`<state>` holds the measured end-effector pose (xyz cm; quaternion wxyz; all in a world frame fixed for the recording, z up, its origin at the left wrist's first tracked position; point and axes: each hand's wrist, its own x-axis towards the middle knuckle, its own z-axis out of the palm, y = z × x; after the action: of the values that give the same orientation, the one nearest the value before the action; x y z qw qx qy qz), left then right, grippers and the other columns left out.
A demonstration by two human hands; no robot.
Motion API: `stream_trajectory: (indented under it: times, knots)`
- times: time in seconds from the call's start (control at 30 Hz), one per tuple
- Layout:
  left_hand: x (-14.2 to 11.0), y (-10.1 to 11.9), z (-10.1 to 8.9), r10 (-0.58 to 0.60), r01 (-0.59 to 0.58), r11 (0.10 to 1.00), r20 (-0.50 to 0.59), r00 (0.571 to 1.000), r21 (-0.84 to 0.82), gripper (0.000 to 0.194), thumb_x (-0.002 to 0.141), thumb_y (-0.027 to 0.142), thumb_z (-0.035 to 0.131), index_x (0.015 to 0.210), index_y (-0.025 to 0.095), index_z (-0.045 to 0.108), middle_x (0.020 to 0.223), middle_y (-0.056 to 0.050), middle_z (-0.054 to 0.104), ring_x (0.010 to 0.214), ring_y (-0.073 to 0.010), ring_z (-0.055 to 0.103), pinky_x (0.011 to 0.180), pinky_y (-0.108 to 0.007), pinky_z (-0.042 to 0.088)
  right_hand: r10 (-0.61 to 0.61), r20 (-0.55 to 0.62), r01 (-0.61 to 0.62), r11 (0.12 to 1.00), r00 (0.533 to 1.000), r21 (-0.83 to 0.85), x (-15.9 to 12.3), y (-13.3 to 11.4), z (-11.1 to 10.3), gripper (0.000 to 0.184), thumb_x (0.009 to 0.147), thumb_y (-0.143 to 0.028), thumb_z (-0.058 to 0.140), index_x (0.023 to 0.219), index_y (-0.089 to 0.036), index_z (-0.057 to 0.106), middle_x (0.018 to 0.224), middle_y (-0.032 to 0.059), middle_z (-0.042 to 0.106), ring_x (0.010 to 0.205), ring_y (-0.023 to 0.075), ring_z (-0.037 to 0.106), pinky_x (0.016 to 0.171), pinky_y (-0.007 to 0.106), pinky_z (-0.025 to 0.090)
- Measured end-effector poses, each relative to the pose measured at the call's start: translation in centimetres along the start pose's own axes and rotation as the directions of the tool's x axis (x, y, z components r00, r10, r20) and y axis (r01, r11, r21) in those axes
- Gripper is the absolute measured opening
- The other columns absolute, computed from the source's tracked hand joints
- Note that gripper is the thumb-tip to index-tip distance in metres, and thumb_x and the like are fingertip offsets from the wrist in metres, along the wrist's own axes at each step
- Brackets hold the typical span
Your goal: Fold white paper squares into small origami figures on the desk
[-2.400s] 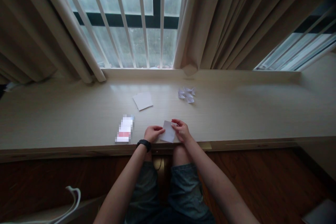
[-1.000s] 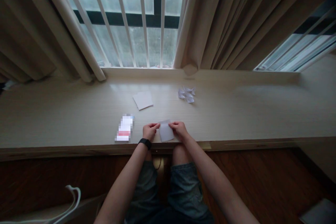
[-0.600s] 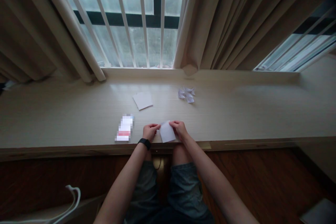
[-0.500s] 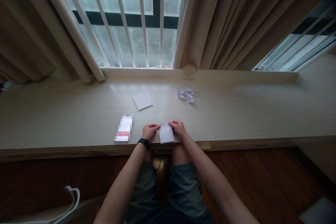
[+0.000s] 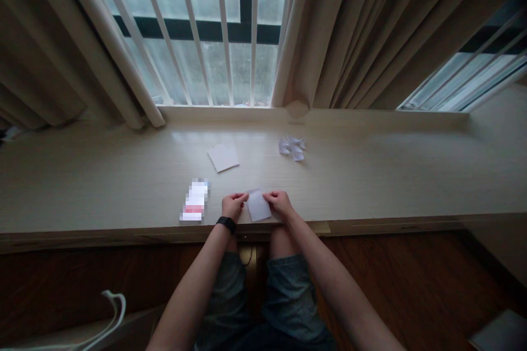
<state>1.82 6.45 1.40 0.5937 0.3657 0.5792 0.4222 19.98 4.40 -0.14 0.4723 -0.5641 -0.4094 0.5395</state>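
A small white square sheet of paper (image 5: 259, 207) is held between my hands at the front edge of the desk. My left hand (image 5: 234, 205), with a black band on its wrist, pinches the sheet's upper left corner. At the upper right corner, the thumb and finger of my right hand (image 5: 279, 204) are closed on the same sheet. Farther back lies a stack of white square paper (image 5: 223, 157). To its right sits a small group of folded white paper pieces (image 5: 292, 148).
A phone (image 5: 195, 201) with a blurred-out screen lies left of my left hand. The pale desk (image 5: 370, 175) runs under a barred window (image 5: 197, 60) with beige curtains (image 5: 329, 33). A bag with a white handle (image 5: 119, 307) stands on the floor at lower left.
The paper sheet has shifted slightly left and up and is turned a little, its upper edge now a bit raised or bent. Both hands moved slightly with it.
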Motion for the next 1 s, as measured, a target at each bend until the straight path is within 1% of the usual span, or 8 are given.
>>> stream_trajectory:
  times: [0.17,0.3,0.37,0.47,0.57,0.67,0.8,1.0]
  knots:
    - [-0.1,0.1,0.0,-0.002,0.000,0.997,-0.031,1.000,-0.081,0.040,0.052,0.039,0.080,0.076,0.010,0.066,0.054,0.003,0.052,0.043,-0.0047,0.038,0.038,-0.019,0.022,0.043,0.038,-0.044,0.999,0.998,0.029,-0.4,-0.5,0.0,0.043,0.060,-0.054,0.071,0.068,-0.012,0.066,0.054,-0.0010,0.055,0.048,0.0091,0.042,0.046,0.023,0.031]
    - [-0.2,0.8,0.0,-0.017,0.020,0.996,0.049,0.999,-0.081,0.038,0.057,0.042,0.077,0.076,0.012,0.065,0.053,0.003,0.050,0.043,-0.0052,0.038,0.038,-0.019,0.019,0.034,0.084,-0.036,0.999,0.996,0.013,-0.7,-0.8,-0.1,0.042,0.058,-0.052,0.073,0.068,-0.012,0.067,0.054,-0.0014,0.054,0.049,0.0088,0.041,0.047,0.022,0.031]
    - [0.0,1.5,0.2,0.027,-0.028,1.000,0.131,0.991,0.003,0.039,0.058,0.044,0.076,0.080,0.012,0.067,0.062,-0.001,0.058,0.049,-0.0076,0.046,0.041,-0.019,0.026,0.017,0.132,-0.017,1.000,0.991,-0.007,-0.9,-1.1,-0.2,0.041,0.059,-0.052,0.073,0.067,-0.012,0.067,0.053,-0.0018,0.053,0.049,0.0083,0.040,0.047,0.022,0.030]
    - [0.4,2.7,0.4,0.113,-0.168,0.969,0.278,0.954,0.182,0.039,0.058,0.043,0.077,0.078,0.011,0.070,0.075,-0.007,0.066,0.063,-0.0133,0.056,0.053,-0.023,0.038,0.004,0.237,0.015,0.997,0.971,-0.076,-1.0,-1.7,-0.6,0.040,0.062,-0.051,0.072,0.066,-0.012,0.067,0.051,-0.0027,0.051,0.048,0.0075,0.038,0.046,0.022,0.027]
    - [1.0,3.7,0.7,0.058,-0.194,0.917,0.365,0.929,0.349,0.034,0.057,0.039,0.077,0.073,0.010,0.070,0.071,-0.007,0.066,0.063,-0.0155,0.056,0.056,-0.025,0.040,0.008,0.335,0.041,0.989,0.942,-0.141,-0.8,-2.0,-1.1,0.039,0.064,-0.050,0.071,0.065,-0.011,0.067,0.050,-0.0035,0.049,0.047,0.0070,0.036,0.046,0.022,0.024]
    - [1.2,4.2,0.8,0.013,-0.195,0.889,0.402,0.916,0.415,0.029,0.058,0.036,0.074,0.071,0.010,0.069,0.067,-0.006,0.065,0.061,-0.0160,0.055,0.055,-0.026,0.039,0.018,0.348,0.041,0.986,0.937,-0.162,-0.5,-2.0,-1.2,0.038,0.064,-0.048,0.072,0.068,-0.011,0.069,0.051,-0.0029,0.051,0.048,0.0073,0.037,0.046,0.023,0.024]
    - [1.2,3.8,0.9,0.014,-0.199,0.881,0.395,0.918,0.430,0.028,0.059,0.037,0.072,0.069,0.010,0.069,0.063,-0.005,0.064,0.058,-0.0154,0.054,0.053,-0.025,0.037,0.040,0.291,-0.001,0.991,0.956,-0.135,-0.5,-2.0,-0.8,0.037,0.060,-0.044,0.075,0.074,-0.010,0.072,0.054,-0.0018,0.055,0.049,0.0075,0.039,0.048,0.023,0.026]
    - [1.7,2.4,1.1,0.043,-0.139,0.927,0.268,0.962,0.349,0.022,0.057,0.031,0.072,0.065,0.011,0.068,0.063,-0.005,0.063,0.057,-0.0147,0.054,0.053,-0.025,0.037,0.088,0.239,-0.083,0.996,0.967,-0.030,-0.7,-2.6,-0.3,0.026,0.055,-0.034,0.076,0.067,-0.011,0.072,0.046,-0.0027,0.052,0.044,0.0065,0.035,0.046,0.023,0.023]
